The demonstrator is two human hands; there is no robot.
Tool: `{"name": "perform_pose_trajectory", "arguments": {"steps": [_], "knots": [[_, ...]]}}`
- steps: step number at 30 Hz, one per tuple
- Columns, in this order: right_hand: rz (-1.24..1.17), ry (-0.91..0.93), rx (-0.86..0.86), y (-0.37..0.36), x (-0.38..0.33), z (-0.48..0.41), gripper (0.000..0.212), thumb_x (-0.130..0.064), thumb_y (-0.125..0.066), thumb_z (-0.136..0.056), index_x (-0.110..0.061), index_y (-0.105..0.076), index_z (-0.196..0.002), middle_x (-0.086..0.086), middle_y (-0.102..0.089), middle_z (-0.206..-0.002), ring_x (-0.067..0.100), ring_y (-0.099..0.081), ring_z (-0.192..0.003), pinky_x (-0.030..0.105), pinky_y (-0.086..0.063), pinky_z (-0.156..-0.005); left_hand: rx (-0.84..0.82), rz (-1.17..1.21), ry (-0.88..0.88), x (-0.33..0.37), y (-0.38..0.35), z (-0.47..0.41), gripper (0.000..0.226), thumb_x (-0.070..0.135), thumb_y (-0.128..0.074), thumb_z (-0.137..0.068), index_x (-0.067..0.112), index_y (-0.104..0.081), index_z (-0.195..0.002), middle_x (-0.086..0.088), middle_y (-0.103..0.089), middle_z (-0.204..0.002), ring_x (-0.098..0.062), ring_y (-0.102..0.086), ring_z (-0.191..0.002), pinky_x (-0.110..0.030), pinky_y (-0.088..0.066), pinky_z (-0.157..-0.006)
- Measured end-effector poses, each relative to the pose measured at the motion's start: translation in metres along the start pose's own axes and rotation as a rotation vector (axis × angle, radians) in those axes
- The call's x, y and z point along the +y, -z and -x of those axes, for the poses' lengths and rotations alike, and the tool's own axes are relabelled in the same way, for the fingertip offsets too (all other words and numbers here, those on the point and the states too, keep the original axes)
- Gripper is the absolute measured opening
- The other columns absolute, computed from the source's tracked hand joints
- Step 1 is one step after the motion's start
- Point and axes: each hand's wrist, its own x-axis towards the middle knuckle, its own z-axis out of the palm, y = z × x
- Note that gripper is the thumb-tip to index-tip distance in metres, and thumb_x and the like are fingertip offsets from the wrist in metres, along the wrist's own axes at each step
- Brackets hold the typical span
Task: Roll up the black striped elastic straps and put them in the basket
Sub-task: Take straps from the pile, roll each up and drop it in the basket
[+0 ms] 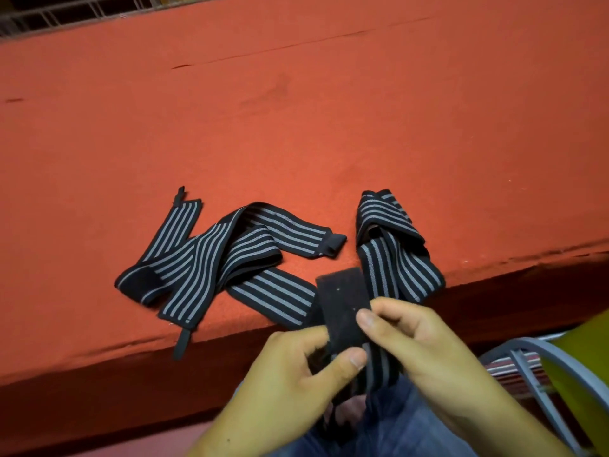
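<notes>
Left hand (290, 374): nearest the camera, over the lap; thumb and curled fingers pinch the lower part of the tab (346, 305).
Right hand (425, 344): just beside the left; thumb tip presses the tab's right edge, fingers curled behind it, so both hands grip the same end.
Tab: plain black end piece of the held strap (398, 262), lifted just off the ledge's near edge.
Held strap: its striped length lies folded and crossed on the ledge (296, 110) at the near edge, right of centre.
Loose strap (211, 255): flat in zigzag folds, left of the held one, one end loop hanging over the near edge; untouched.
Grey frame (527, 341): low at the right, beyond the ledge; possibly the basket, too little shows to tell.
Step in hand: start of the first roll; no coil is formed yet.
Next move: likely to turn the tab over on itself as a tight core, then draw the crossed length straight and feed it in under tension, edges aligned.
Risk: the elastic may spring open if the pinch slackens.
</notes>
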Motion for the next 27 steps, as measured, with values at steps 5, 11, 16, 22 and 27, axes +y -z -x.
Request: {"name": "perform_pose_trajectory", "arguments": {"steps": [5, 11, 16, 22, 27], "knots": [[-0.182, -0.021, 0.071, 0.003, 0.000, -0.004, 0.032, -0.030, -0.057, -0.099, -0.010, -0.078, -0.113, 0.016, -0.077, -0.120, 0.031, -0.070, -0.122, 0.048, -0.051, -0.111, 0.264, -0.240, 0.009, -0.034, 0.038, -0.011, 0.008, 0.031, -0.073, -0.093, 0.029, -0.074, -0.100, 0.019, -0.075, -0.100, 0.001, -0.068, -0.098, -0.020, -0.050, -0.090], [-0.220, -0.048, 0.111, 0.002, -0.007, -0.003, 0.036, -0.028, -0.051, -0.101, -0.011, -0.078, -0.117, 0.010, -0.078, -0.122, 0.023, -0.072, -0.121, 0.043, -0.048, -0.112, 0.422, -0.681, 0.421, -0.128, 0.109, -0.002, 0.077, 0.039, -0.083, -0.082, 0.019, -0.048, -0.148, -0.011, -0.053, -0.139, -0.036, -0.050, -0.129, -0.047, -0.039, -0.111], [-0.202, -0.113, 0.117, -0.003, -0.012, -0.004, 0.033, -0.034, -0.054, -0.096, -0.022, -0.081, -0.111, 0.010, -0.078, -0.120, 0.022, -0.073, -0.118, 0.046, -0.050, -0.112, 0.380, -0.697, 0.472, -0.160, 0.119, 0.026, 0.082, 0.022, -0.090, -0.076, 0.013, -0.051, -0.148, -0.016, -0.056, -0.138, -0.041, -0.054, -0.119, -0.050, -0.040, -0.108], [-0.208, -0.195, 0.104, -0.005, -0.012, -0.005, 0.049, -0.049, -0.072, -0.087, -0.016, -0.076, -0.123, 0.010, -0.078, -0.119, 0.024, -0.073, -0.117, 0.046, -0.043, -0.115, 0.432, -0.742, 0.318, -0.173, 0.133, 0.036, 0.059, 0.005, -0.083, -0.077, 0.017, -0.065, -0.132, -0.004, -0.063, -0.128, -0.032, -0.059, -0.116, -0.044, -0.044, -0.104], [-0.249, -0.180, 0.078, -0.004, -0.016, 0.000, 0.034, -0.036, -0.060, -0.086, -0.021, -0.083, -0.107, 0.008, -0.081, -0.092, 0.012, -0.078, -0.076, 0.022, -0.062, -0.063, 0.589, -0.610, 0.228, -0.152, 0.140, 0.028, 0.032, 0.002, -0.072, -0.091, 0.030, -0.067, -0.105, 0.006, -0.071, -0.104, -0.017, -0.067, -0.097, -0.025, -0.047, -0.085]]}}
